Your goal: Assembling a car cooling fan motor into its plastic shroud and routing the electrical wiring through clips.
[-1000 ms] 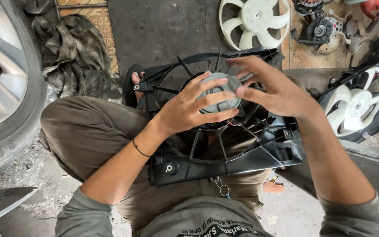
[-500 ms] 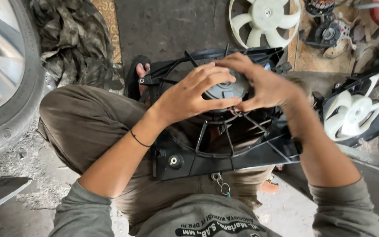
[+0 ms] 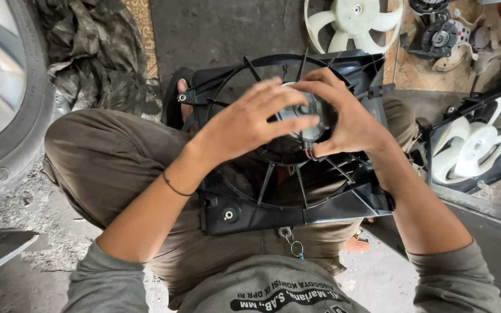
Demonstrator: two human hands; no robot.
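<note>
Person's squatting on the floor w/ a black fan shroud propped across the knees. Both hands are on the round grey motor sitting in the shroud's centre ring. Left hand lies over its near side, fingers curled and closed on the housing; right hand grips the far side, thumb and fingers wrapped round it.

Risks as I see them: red wires hang just below the motor, right by the right palm, so a twist or hard pull could pinch or strain them. Shroud only rests on the legs, nothing clamps it, so a hard push may tip it off toward the second fan assy close by on the right. Thin spokes could crack under side load. Can't tell if the motor's fixed or loose.
</note>
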